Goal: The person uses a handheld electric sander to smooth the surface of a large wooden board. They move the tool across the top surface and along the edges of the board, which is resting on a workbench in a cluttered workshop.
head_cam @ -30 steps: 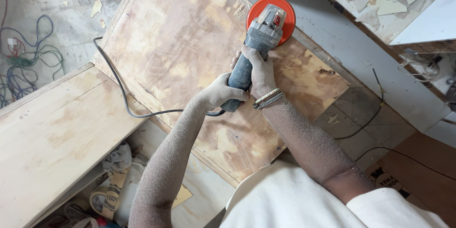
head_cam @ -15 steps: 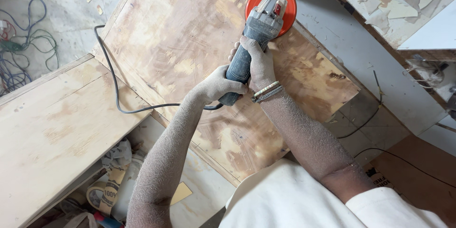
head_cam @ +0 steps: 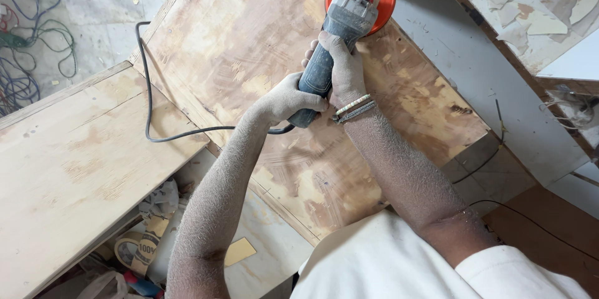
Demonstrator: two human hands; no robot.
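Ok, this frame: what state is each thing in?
Sander: held in both hands, orange disc flat on the board.
Left hand: closed on the rear handle.
Right hand: closed on the body.
Board: patchy, partly sanded.
Cord: slack, lying across the boards.
Cables: tangled on the floor.

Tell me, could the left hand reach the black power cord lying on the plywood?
Probably yes: the left hand grips the sander handle's rear, where the black cord comes out, and nothing covers it.
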